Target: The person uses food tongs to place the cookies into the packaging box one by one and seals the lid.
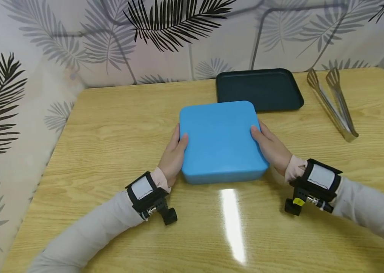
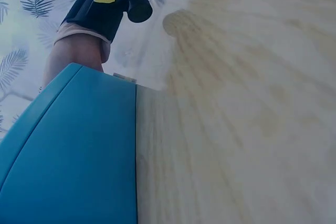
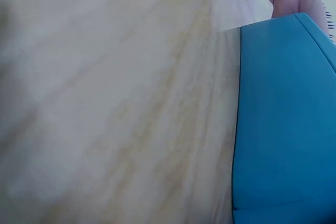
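Between the two hands is a blue square box [image 1: 220,142] with rounded corners, its smooth top facing up. My left hand [image 1: 173,157] grips its left side, thumb along the upper edge. On the opposite side my right hand [image 1: 274,148] holds the box the same way, thumb on the top edge. The other fingers are largely hidden behind the box's sides. In the left wrist view the box wall [image 2: 79,145] shows a thin seam, with the right wrist beyond it. The right wrist view shows the wall [image 3: 283,119] close over the tabletop, the left wrist behind.
A dark rectangular tray [image 1: 260,91] lies at the back of the wooden table [image 1: 117,129], partly covered by the box in the head view. Metal tongs [image 1: 338,106] lie spread at the back right. A leaf-patterned cloth [image 1: 164,57] hangs behind the table.
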A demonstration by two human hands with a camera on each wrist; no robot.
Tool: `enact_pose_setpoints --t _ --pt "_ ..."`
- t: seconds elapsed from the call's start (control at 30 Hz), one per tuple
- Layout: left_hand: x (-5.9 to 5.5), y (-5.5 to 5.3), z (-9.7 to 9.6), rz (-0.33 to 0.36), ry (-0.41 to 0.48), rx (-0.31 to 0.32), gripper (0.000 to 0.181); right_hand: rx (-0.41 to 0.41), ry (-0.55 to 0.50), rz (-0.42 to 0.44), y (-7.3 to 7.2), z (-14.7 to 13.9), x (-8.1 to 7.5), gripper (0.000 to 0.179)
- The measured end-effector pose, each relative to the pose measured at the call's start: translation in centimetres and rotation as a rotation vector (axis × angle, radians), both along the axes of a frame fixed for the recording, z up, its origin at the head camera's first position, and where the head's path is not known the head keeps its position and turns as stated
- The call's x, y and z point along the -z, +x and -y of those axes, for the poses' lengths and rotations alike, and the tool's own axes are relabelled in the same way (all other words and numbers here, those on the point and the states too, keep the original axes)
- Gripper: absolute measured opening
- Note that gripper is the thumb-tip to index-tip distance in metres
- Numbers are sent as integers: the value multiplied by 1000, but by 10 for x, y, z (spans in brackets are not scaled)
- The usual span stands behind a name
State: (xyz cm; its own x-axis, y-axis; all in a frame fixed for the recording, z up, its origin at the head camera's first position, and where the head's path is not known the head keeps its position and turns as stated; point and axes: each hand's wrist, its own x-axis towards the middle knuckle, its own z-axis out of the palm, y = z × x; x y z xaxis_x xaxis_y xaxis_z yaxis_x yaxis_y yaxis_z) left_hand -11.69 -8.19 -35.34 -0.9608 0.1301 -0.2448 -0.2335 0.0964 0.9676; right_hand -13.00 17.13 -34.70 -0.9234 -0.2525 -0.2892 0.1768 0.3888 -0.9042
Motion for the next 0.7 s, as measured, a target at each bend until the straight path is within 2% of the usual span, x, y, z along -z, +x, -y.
enact_pose_setpoints --t 0.2,0.3,0.57,0.63,0.7 --pt "-1 -4 0 8 -2 -26 59 6 9 -3 -5 2 -1 64" --pt "-1 -6 1 12 -10 -10 60 -4 20 8 -7 0 -1 65" --pt "-5 -13 17 -1 -56 117 70 -106 70 -32 -15 -16 -3 72" --pt "-8 -15 23 -34 -104 163 72 -133 88 -69 -17 -22 -6 74" --pt "-11 -16 28 -106 -187 218 71 -167 125 -133 -18 -28 -11 75"
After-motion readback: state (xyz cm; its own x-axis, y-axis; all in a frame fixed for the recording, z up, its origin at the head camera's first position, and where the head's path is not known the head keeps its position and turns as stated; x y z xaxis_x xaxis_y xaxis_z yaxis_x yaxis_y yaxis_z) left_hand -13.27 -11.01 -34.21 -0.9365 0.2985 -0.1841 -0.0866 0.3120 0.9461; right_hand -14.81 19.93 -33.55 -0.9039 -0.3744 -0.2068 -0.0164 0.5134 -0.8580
